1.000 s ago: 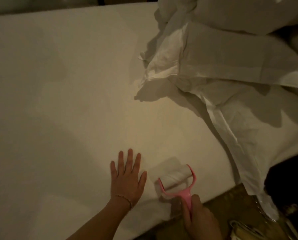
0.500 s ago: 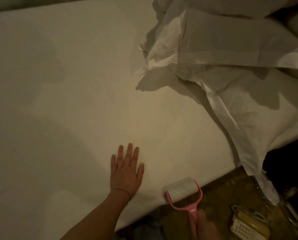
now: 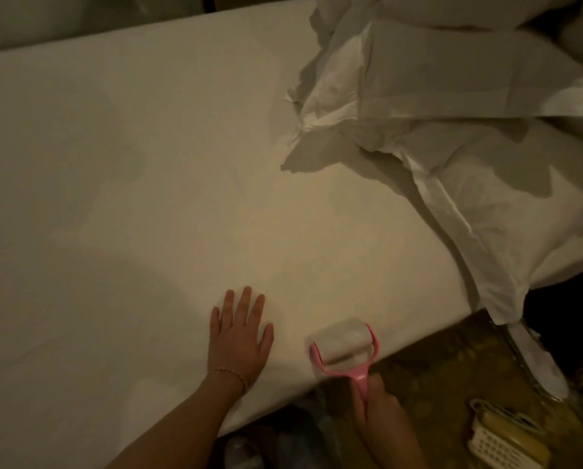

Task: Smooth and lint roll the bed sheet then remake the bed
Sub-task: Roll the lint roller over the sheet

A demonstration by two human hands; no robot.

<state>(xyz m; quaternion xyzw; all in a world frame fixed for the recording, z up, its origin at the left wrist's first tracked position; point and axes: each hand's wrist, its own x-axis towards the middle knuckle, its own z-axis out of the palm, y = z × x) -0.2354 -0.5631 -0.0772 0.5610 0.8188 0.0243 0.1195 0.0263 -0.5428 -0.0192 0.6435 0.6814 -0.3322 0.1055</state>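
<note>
Left hand [image 3: 239, 340] flat and open, pressing the bed sheet [image 3: 148, 198] near the bed edge. Right hand [image 3: 381, 418] wrapped around the handle of the pink lint roller [image 3: 342, 346], drum on the sheet just beside. Probably soft, thin cloth, easy to wrinkle; roller light, best held by handle.

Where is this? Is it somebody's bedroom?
Probably a bedroom, maybe a hotel room. A big bed with a white bed sheet fills the view, rumpled bedding is piled at one end, and patterned carpet and an old-style telephone lie beside the bed.
</note>
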